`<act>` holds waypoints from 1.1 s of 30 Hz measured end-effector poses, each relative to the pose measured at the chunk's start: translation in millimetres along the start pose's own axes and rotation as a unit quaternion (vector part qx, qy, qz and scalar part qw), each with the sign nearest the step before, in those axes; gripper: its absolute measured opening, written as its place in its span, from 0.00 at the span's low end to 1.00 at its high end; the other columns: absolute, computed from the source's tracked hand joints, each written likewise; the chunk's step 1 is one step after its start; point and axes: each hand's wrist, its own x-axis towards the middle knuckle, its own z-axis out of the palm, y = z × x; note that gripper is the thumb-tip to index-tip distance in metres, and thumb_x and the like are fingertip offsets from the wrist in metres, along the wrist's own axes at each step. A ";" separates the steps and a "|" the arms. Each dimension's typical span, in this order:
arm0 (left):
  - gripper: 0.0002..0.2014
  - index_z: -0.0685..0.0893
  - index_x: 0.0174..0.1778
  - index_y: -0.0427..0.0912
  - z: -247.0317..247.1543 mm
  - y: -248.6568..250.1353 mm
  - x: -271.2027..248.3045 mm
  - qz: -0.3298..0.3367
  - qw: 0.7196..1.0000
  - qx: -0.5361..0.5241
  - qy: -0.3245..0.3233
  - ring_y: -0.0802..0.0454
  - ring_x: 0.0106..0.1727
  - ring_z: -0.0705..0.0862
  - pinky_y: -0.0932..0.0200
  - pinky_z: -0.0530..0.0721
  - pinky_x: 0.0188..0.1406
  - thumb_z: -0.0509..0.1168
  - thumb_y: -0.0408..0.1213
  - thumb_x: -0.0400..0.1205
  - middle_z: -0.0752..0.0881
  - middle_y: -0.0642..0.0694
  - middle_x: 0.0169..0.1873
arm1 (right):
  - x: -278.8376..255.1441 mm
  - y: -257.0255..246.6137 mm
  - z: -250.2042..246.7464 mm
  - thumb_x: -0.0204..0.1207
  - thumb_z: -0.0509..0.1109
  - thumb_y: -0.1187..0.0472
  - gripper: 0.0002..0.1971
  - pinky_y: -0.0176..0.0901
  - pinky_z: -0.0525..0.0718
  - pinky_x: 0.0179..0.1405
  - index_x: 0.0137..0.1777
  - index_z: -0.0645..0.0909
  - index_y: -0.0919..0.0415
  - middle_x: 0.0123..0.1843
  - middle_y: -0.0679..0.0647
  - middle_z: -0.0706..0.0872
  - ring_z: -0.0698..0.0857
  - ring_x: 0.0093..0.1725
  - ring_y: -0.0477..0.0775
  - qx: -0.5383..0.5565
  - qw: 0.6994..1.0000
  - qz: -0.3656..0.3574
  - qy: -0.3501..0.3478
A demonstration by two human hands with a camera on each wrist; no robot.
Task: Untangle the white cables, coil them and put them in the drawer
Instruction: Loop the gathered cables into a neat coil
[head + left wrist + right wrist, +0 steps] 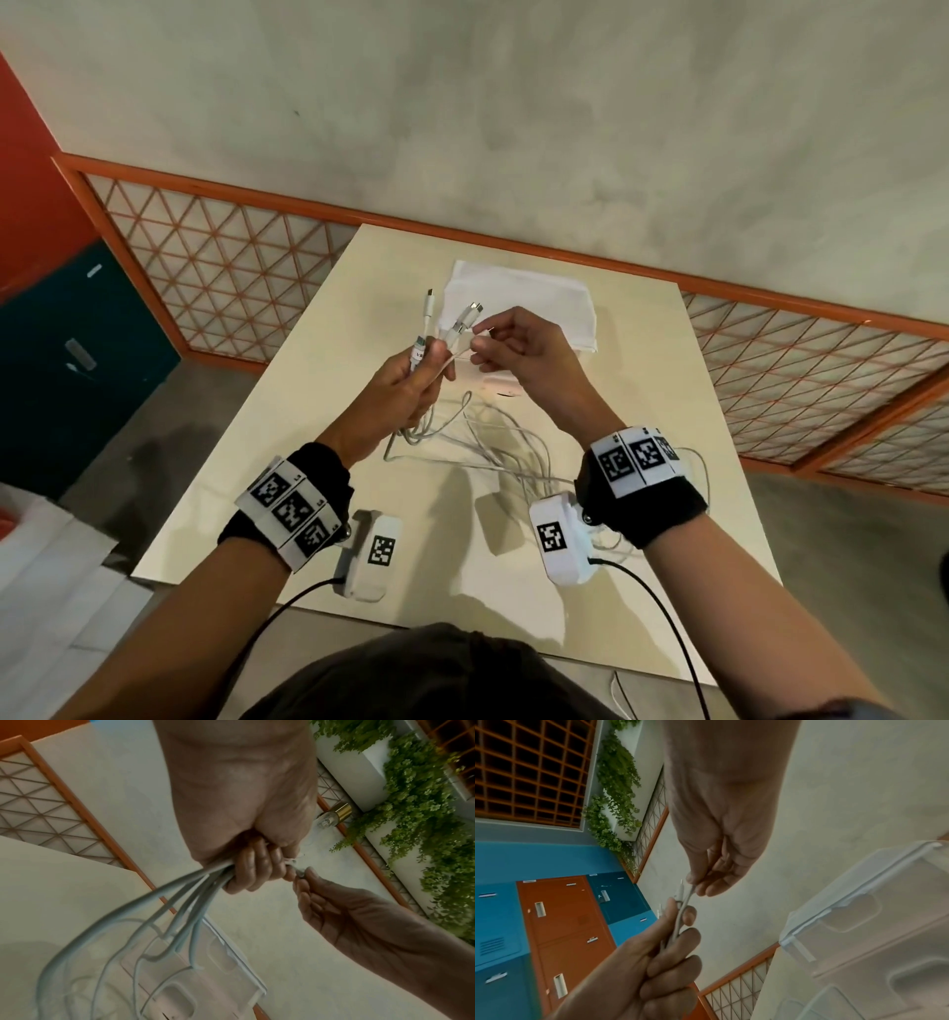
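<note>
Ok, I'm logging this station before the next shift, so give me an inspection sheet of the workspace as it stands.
Surface: cream table, bare where not covered.
Job's things: white cables, plug ends bunched upright, the rest lying tangled on the table; translucent plastic drawer unit at the far side, whether it is open cannot be told.
Clutter: nothing seen.
Grippers: left hand grips the cable bundle below the plugs; right hand pinches one cable end beside it.
Cables: black leads run from the wrist cameras toward the person.
Surroundings: orange lattice panelling, blue and orange lockers, hanging green plants, grey floor.
</note>
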 end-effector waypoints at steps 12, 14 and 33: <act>0.18 0.79 0.43 0.43 8.2 2.2 -3.0 0.009 0.996 0.082 -0.039 0.57 0.21 0.65 0.67 0.67 0.21 0.50 0.48 0.89 0.68 0.44 0.23 | -3.3 -0.4 -4.3 0.80 0.67 0.65 0.11 0.34 0.85 0.41 0.60 0.80 0.66 0.42 0.57 0.79 0.87 0.36 0.49 0.031 0.999 0.007 -0.017; 0.18 0.81 0.42 0.47 10.1 1.1 -2.2 0.004 0.996 0.083 -0.023 0.58 0.21 0.68 0.66 0.69 0.21 0.50 0.49 0.88 0.73 0.45 0.24 | -3.8 0.0 -5.7 0.79 0.68 0.67 0.08 0.34 0.85 0.40 0.56 0.80 0.67 0.40 0.55 0.79 0.87 0.36 0.50 0.037 0.999 0.009 -0.009; 0.16 0.76 0.41 0.44 20.7 4.0 9.3 -0.029 0.999 -0.006 -0.046 0.60 0.22 0.63 0.66 0.66 0.23 0.51 0.47 0.89 0.69 0.55 0.22 | 4.3 9.1 -11.6 0.76 0.72 0.59 0.11 0.38 0.87 0.47 0.58 0.85 0.54 0.56 0.55 0.78 0.87 0.46 0.51 -0.166 0.979 -0.100 0.057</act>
